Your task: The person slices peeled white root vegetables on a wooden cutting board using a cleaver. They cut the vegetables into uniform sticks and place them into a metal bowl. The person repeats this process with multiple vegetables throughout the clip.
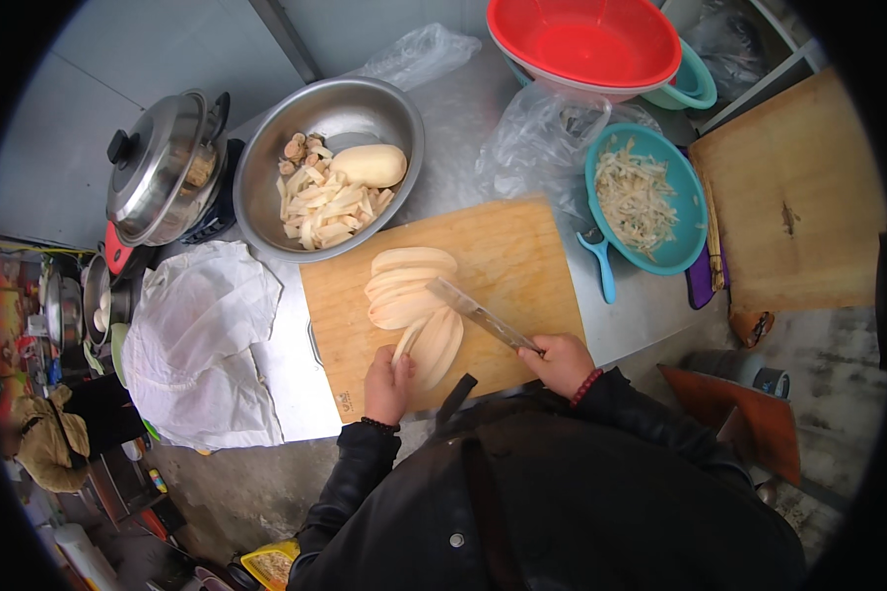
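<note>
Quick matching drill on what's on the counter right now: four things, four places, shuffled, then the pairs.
1. long steel knife
2. pale sliced root slabs
3. shredded pale strips
4. whole peeled pale root

A. in the round steel bowl
B. on the wooden cutting board
C. in the right hand
D. in the teal plastic colander

Pairs: 1-C, 2-B, 3-D, 4-A

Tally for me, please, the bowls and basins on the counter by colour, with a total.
Steel: 1, the metal bowl of cut pale strips.
Red: 1, the red basin at the top.
Teal: 2, the teal colander of shreds and the teal bowl under the red one.
Total: 4
</note>
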Available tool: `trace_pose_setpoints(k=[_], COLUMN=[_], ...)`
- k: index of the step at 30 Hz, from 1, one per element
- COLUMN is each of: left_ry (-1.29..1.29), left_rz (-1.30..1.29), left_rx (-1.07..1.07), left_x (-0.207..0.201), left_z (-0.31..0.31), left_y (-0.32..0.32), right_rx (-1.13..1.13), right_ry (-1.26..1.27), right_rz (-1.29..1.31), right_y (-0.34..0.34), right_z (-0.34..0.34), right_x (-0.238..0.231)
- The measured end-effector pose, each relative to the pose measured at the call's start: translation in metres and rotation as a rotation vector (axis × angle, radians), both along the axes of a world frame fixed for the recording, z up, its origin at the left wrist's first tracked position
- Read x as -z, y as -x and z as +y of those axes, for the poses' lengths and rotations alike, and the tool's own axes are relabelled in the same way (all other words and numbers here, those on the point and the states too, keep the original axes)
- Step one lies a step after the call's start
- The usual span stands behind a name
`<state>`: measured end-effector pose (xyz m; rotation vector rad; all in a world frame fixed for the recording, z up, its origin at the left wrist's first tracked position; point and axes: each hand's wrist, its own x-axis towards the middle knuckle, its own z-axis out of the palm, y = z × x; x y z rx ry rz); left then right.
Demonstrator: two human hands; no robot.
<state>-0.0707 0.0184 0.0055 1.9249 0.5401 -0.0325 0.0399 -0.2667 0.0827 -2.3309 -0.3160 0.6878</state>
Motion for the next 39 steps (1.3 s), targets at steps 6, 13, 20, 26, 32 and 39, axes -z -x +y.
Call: trace_pose_setpoints(k=[6,13,20,26,32,39], left_ry=[0.042,-0.089,-0.078,-0.026,-0.126,0.649], left_rz=[-0.059,0.097,-0.109,0.019,-0.072,0.131], left_rx=[-0.077,0.013,0.006,-0.081,-0.080,-0.391], left_x=[0.017,0.018,0.020,0.006,0.011,0.004], left_z=[0.001,-0.014,-0.010,-0.004,0.016,0.039], left_y=[0.030,0.028,0.007,-0.033,-0.074,-0.081], right_rx=[-0.027,-0.466,-0.696,-0.564,-0.517,-0.515], right_ry=[-0.043,-0.032,0.231,0.247,0.293,0.241], right_rz=[0.038,-0.223,-0.320,-0.387,-0.446,-0.393], right_y=[-0.004,-0.019,-0.031,-0.043,-0.071,-0.099], right_z=[-0.024,-0.069,-0.061,-0.040,-0.023,-0.022], right_x=[0.001,-0.002,-0.001,0.007,0.007,0.009])
